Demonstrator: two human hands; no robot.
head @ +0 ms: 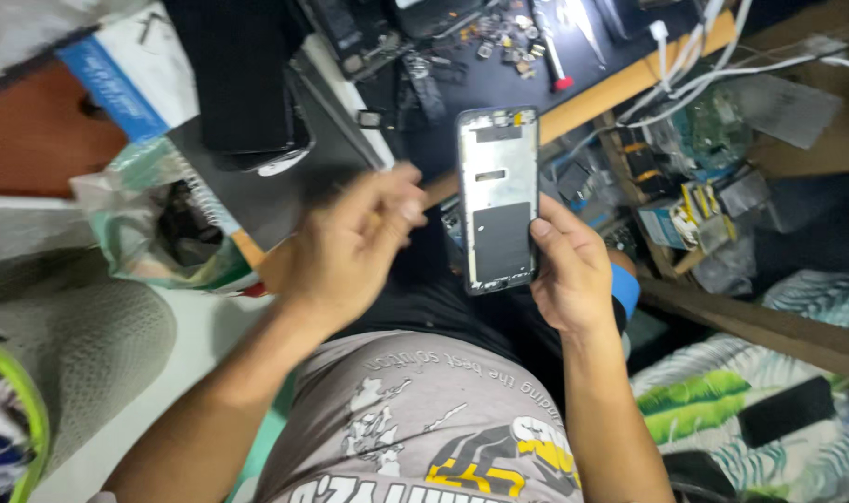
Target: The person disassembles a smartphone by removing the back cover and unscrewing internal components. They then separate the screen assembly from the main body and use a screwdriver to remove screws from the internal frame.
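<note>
My right hand (573, 270) grips the opened silver-and-black phone frame (498, 197) by its lower edge, upright so I can see inside. My left hand (350, 247) has its fingers pinched together beside it, blurred. Behind, small parts (503, 33) lie on the dark counter (499, 79).

Head-worn camera, looking steeply down, close over lap and cluttered workbench (629, 79)

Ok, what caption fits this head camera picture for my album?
Right hand holds an opened phone frame upright while the left hand pinches beside it.
</note>
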